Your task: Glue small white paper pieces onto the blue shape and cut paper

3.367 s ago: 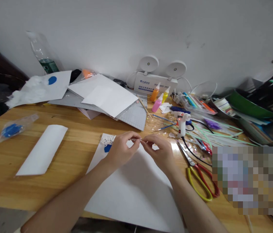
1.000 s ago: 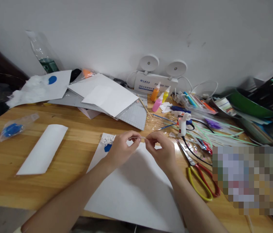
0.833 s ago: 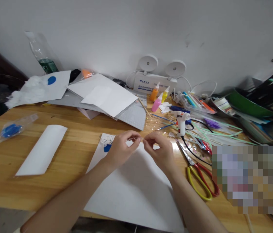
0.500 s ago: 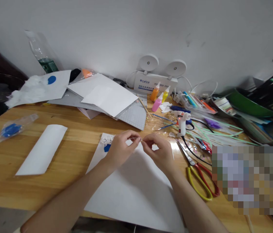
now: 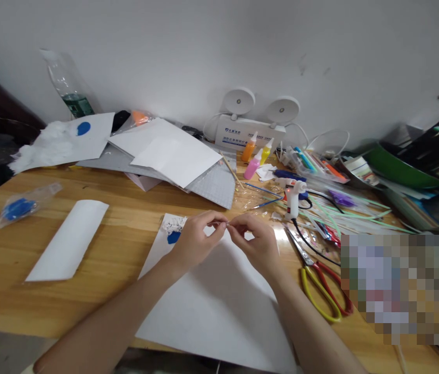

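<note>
Fingers (image 5: 216,236) of the left hand (image 5: 197,240) are pinched together, thumb against index, clamped on a thin strand (image 5: 215,224); right hand (image 5: 257,240) pinches it the same way, tips right beside the left's, can't tell if touching. Strand sits at the fingertips, mostly hidden by them. White sheet (image 5: 219,306) below the fingers. Blue patch (image 5: 173,238) and white bits (image 5: 174,225) on it, left of them. Scissors (image 5: 309,262) and glue gun (image 5: 292,200) right, apart. Paper stack (image 5: 176,150) beyond them; blue bag (image 5: 20,209) well off left.
</note>
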Demonstrator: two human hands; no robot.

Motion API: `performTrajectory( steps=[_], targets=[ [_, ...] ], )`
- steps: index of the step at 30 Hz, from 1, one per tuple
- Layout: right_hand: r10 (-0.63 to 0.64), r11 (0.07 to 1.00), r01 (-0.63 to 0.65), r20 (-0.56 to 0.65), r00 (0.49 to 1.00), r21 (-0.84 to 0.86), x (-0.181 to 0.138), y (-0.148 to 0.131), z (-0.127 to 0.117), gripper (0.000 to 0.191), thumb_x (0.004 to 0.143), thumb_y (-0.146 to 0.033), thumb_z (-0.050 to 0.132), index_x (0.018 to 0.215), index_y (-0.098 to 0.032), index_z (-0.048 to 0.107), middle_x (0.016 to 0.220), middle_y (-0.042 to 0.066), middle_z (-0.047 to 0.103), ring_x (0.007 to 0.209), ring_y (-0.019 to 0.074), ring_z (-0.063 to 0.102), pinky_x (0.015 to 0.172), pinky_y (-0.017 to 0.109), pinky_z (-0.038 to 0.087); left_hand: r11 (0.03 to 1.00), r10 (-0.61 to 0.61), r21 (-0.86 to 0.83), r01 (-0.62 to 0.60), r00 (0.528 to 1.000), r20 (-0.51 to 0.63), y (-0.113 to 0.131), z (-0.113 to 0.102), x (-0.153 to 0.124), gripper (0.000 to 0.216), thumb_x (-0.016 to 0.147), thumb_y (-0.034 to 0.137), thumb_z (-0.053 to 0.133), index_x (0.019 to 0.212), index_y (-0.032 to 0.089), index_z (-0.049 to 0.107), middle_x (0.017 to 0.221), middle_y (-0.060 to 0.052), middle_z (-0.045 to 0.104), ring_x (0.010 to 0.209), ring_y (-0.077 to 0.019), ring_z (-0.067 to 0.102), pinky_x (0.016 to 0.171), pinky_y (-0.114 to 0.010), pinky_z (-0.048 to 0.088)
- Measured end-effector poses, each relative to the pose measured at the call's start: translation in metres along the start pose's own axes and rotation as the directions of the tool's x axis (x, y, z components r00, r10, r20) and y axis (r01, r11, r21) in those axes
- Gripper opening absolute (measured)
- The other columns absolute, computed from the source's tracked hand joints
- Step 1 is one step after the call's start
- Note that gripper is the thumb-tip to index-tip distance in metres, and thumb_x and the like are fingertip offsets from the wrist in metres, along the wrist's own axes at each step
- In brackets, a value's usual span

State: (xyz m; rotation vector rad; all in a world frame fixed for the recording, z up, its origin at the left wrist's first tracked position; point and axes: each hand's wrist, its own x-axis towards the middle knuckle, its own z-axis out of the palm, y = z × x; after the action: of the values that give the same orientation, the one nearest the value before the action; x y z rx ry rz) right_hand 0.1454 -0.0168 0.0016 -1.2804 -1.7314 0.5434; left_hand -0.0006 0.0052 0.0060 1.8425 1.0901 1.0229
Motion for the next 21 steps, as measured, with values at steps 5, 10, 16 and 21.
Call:
performTrajectory(
  steps=[5, 10, 16, 21],
  targets=[
    [0.009, 1.000, -0.009, 0.002, 1.000, 0.018, -0.0001, 0.0005, 0.0001, 0.004, 0.075, -0.017, 0.054, 0.073, -0.019, 0.057, 0.066, 0.000, 0.056, 0.056, 0.0095, 0.049, 0.052, 0.022, 0.040, 1.000, 0.002, -0.019, -0.001, 1.000, 0.009, 0.0005, -0.0006, 0.0006, 0.013, 0.076, 0.017, 0.048, 0.080, 0.018, 0.060, 0.079, 0.000, 0.063, 0.074, -0.0110, 0.057, 0.070, -0.023, 0.045],
    [0.018, 0.999, -0.017, -0.026, 1.000, 0.028, 0.0002, 0.0009, -0.0001, 0.004, 0.075, -0.018, 0.055, 0.073, -0.019, 0.058, 0.066, 0.000, 0.057, 0.056, 0.0096, 0.049, 0.051, 0.022, 0.040, 0.999, -0.009, -0.033, 0.009, 1.000, 0.000, 0.0004, -0.0012, 0.0006, 0.013, 0.075, 0.016, 0.048, 0.079, 0.018, 0.060, 0.078, 0.000, 0.063, 0.074, -0.0111, 0.057, 0.070, -0.023, 0.045],
    [0.036, 0.999, -0.035, -0.021, 0.999, 0.025, 0.0002, 0.0008, -0.0006, 0.005, 0.076, -0.018, 0.055, 0.076, -0.019, 0.060, 0.068, 0.000, 0.058, 0.056, 0.0095, 0.049, 0.052, 0.022, 0.039, 0.999, -0.009, -0.051, 0.009, 1.000, 0.001, 0.0018, -0.0014, 0.0007, 0.013, 0.075, 0.016, 0.048, 0.078, 0.018, 0.060, 0.078, 0.000, 0.063, 0.073, -0.0111, 0.057, 0.070, -0.023, 0.045],
    [0.023, 0.999, -0.022, -0.037, 0.999, 0.024, -0.0004, -0.0005, 0.0002, 0.007, 0.076, -0.017, 0.054, 0.077, -0.019, 0.061, 0.070, 0.001, 0.059, 0.057, 0.0099, 0.049, 0.053, 0.023, 0.040, 0.999, -0.007, -0.049, 0.007, 1.000, -0.001, 0.0022, -0.0012, 0.0008, 0.012, 0.075, 0.017, 0.048, 0.078, 0.018, 0.060, 0.076, 0.000, 0.063, 0.073, -0.0109, 0.057, 0.069, -0.022, 0.044]
  ],
)
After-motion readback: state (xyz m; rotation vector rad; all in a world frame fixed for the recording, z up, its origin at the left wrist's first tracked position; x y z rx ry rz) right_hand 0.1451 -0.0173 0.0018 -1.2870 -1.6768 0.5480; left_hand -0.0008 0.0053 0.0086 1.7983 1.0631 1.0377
